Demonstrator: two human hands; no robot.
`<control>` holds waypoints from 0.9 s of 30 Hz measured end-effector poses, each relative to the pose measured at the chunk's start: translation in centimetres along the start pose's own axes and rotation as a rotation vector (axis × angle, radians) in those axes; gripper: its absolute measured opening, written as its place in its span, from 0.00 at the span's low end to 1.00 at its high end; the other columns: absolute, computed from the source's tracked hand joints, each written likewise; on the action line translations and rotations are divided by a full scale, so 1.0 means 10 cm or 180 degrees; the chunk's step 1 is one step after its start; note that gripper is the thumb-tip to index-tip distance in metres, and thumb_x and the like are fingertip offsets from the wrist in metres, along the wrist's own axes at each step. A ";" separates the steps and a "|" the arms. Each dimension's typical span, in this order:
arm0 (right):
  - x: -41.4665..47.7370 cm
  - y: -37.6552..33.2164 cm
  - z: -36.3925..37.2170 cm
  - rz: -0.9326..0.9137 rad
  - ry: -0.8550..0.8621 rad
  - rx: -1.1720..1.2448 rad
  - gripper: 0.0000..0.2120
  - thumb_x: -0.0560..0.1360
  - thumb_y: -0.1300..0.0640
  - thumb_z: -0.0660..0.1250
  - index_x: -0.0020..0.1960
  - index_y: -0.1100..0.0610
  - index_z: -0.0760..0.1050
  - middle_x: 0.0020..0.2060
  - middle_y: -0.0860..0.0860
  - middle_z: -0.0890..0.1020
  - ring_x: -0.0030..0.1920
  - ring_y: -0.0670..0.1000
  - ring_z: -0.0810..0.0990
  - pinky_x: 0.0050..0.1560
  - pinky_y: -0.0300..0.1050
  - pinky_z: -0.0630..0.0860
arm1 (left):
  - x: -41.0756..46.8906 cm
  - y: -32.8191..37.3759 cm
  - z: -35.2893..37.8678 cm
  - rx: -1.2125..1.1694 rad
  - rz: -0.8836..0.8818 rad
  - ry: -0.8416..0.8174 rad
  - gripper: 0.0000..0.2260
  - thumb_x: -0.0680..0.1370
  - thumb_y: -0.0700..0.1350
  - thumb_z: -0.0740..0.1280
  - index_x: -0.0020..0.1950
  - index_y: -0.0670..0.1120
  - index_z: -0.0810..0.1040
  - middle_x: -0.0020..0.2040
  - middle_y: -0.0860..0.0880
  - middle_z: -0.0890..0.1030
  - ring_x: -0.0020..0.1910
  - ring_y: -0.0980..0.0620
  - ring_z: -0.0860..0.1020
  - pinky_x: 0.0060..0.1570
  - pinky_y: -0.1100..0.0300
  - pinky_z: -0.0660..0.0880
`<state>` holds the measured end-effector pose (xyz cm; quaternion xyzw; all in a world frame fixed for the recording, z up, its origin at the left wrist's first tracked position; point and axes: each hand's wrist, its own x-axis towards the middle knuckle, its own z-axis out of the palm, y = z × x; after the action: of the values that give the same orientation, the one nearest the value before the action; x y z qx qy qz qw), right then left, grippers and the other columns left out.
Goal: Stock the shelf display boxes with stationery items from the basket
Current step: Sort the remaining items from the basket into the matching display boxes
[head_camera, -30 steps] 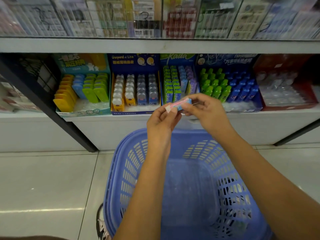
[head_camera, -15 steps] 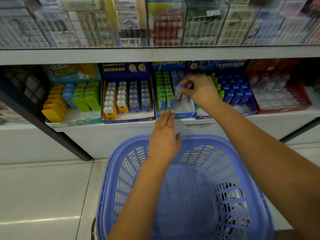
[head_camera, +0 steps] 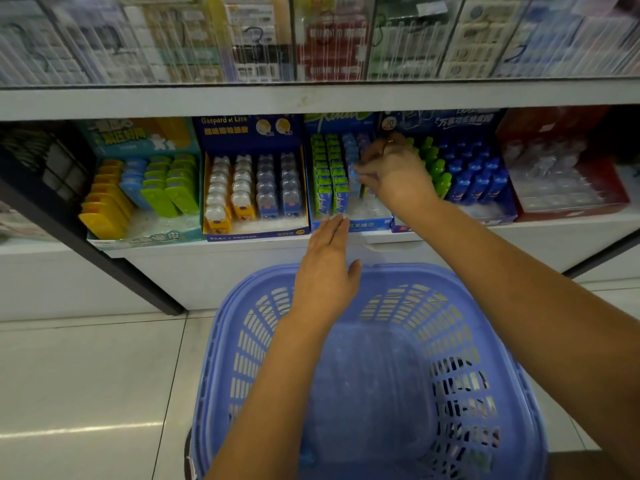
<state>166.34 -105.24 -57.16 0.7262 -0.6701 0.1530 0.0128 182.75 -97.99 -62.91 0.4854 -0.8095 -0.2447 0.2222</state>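
Observation:
A blue plastic basket (head_camera: 221, 358) stands on the floor below the shelf; its inside looks bare. My right hand (head_camera: 394, 171) reaches into the blue display box (head_camera: 367, 224) of green and pale blue erasers, its fingers pinched on a small pale blue eraser (head_camera: 352, 174) in the box's right rows. My left hand (head_camera: 325, 271) hovers flat, fingers together and holding nothing, above the basket's far rim, its fingertips near the front edge of that box.
Other display boxes line the shelf: yellow, blue and green cases (head_camera: 138, 192) at left, bear-shaped items (head_camera: 252, 192), green and blue bottles (head_camera: 464, 174), a red box (head_camera: 561, 181) at right. A dark shelf post (head_camera: 86, 237) slants at left. Packets hang above behind glass.
My right hand carried the eraser from in front of the shelf up into the display box and lowered it among the rows. My left hand let go and dropped flat toward the basket rim.

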 end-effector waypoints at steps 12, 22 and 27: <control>-1.27 -0.48 0.70 0.0329 -0.1460 0.1243 0.07 0.71 0.56 0.71 0.48 0.57 0.80 0.42 0.53 0.84 0.42 0.51 0.79 0.46 0.40 0.74 | -0.24 -0.53 -0.05 0.0211 -0.1134 -0.1113 0.05 0.76 0.37 0.63 0.46 0.42 0.78 0.44 0.41 0.79 0.47 0.44 0.78 0.44 0.57 0.71; -2.10 -1.23 2.06 0.0286 -0.3922 0.1228 0.11 0.75 0.53 0.67 0.47 0.63 0.78 0.41 0.60 0.77 0.41 0.52 0.73 0.38 0.40 0.67 | -0.85 -1.37 0.69 0.1668 -0.2058 -0.3023 0.15 0.79 0.39 0.63 0.64 0.36 0.73 0.63 0.39 0.76 0.62 0.43 0.76 0.58 0.55 0.72; -2.17 -1.41 2.30 0.0458 -0.3464 0.1303 0.16 0.74 0.51 0.67 0.52 0.64 0.77 0.50 0.64 0.80 0.42 0.53 0.70 0.42 0.44 0.64 | -0.82 -1.51 0.87 0.1675 -0.2228 -0.2871 0.17 0.78 0.40 0.65 0.67 0.38 0.71 0.63 0.40 0.76 0.61 0.45 0.76 0.58 0.56 0.73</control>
<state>183.66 -87.93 -81.58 0.6406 -0.5847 -0.1151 -0.4842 191.31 -95.22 -79.98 0.6090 -0.6498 -0.2761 -0.3614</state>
